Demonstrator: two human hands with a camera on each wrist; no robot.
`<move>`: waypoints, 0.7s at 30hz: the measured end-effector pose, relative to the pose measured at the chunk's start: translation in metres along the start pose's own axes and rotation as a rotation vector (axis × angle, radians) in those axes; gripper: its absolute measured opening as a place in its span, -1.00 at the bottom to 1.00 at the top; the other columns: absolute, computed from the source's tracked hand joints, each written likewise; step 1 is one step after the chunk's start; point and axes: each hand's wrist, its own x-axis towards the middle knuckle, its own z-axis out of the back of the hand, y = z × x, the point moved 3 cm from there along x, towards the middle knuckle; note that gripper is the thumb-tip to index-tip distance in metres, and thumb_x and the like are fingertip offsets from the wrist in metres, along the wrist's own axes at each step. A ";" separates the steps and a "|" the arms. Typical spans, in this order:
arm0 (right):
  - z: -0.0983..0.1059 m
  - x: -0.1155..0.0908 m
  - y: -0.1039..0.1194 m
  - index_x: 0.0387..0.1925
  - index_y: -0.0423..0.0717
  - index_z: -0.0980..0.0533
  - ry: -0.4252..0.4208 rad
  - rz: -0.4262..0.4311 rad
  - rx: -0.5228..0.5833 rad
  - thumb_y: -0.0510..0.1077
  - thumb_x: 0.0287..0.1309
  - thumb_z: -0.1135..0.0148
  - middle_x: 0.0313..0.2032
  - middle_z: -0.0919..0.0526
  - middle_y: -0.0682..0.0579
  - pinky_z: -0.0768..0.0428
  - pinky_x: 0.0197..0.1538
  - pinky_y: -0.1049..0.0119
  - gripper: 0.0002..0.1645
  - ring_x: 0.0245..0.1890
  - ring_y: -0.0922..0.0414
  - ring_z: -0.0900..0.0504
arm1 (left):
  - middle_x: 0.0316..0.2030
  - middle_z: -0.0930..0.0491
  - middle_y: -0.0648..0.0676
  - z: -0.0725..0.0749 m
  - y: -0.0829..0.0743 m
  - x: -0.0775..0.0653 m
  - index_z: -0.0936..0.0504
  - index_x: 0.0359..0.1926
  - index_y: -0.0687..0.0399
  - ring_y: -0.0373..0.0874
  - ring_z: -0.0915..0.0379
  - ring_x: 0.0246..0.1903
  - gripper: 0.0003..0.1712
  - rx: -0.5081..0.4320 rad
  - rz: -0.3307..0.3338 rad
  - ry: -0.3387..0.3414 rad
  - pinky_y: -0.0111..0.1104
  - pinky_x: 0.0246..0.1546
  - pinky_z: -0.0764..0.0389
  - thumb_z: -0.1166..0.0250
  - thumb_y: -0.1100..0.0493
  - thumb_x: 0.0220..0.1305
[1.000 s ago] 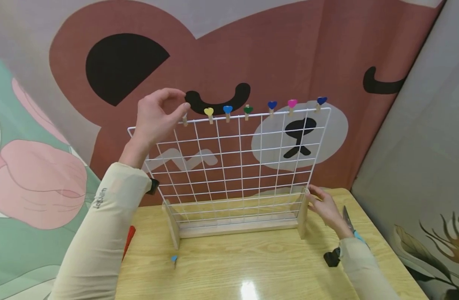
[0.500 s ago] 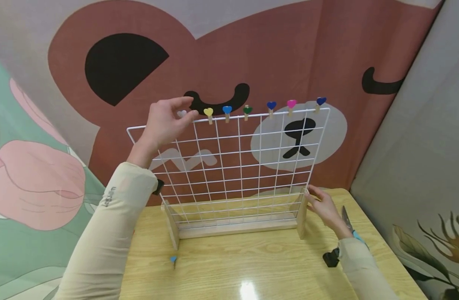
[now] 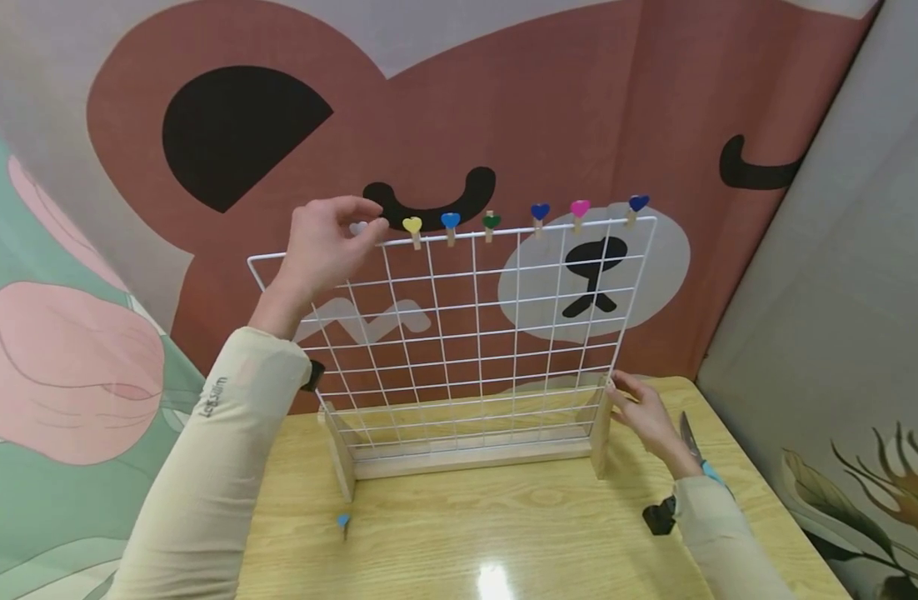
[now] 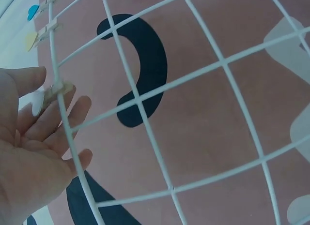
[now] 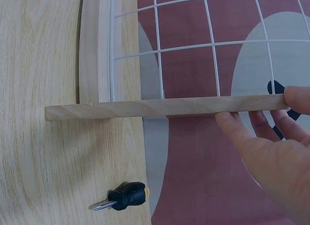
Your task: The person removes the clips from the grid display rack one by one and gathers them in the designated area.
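A white wire grid (image 3: 459, 321) stands upright in a wooden stand (image 3: 470, 458). Small clothespins with coloured hearts sit along its top wire, among them a yellow one (image 3: 412, 229) and a green one (image 3: 491, 223). My left hand (image 3: 320, 250) surrounds a white-heart clothespin (image 4: 54, 92) near the top left; the left wrist view shows the thumb apart from it and the fingers spread behind. Low on the right, my right hand (image 3: 646, 417) holds the end of the stand's side panel (image 5: 164, 107) with curled fingers. A blue-heart clothespin (image 3: 343, 523) lies on the table.
On the wooden table (image 3: 429, 542), a bladed tool with a light blue handle (image 3: 710, 471) lies beyond my right wrist. A stubby screwdriver (image 5: 127, 196) lies beside the side panel. A printed cloth (image 3: 504, 125) hangs close behind the grid.
My left hand has shifted right and down along the top wire, its thumb and forefinger now around the white clothespin's side. My right hand stays at the side panel.
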 end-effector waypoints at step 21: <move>0.004 -0.001 0.012 0.43 -0.39 0.04 0.005 0.016 -0.005 -0.13 0.46 0.10 0.34 -0.08 -0.43 -0.37 0.17 -0.04 -0.31 0.32 -0.30 -0.16 | -0.33 -0.67 0.13 0.025 -0.007 -0.005 -0.64 -0.09 0.13 -0.10 -0.54 -0.31 -0.73 0.000 0.003 0.005 -0.32 -0.23 -0.38 -0.13 0.07 0.40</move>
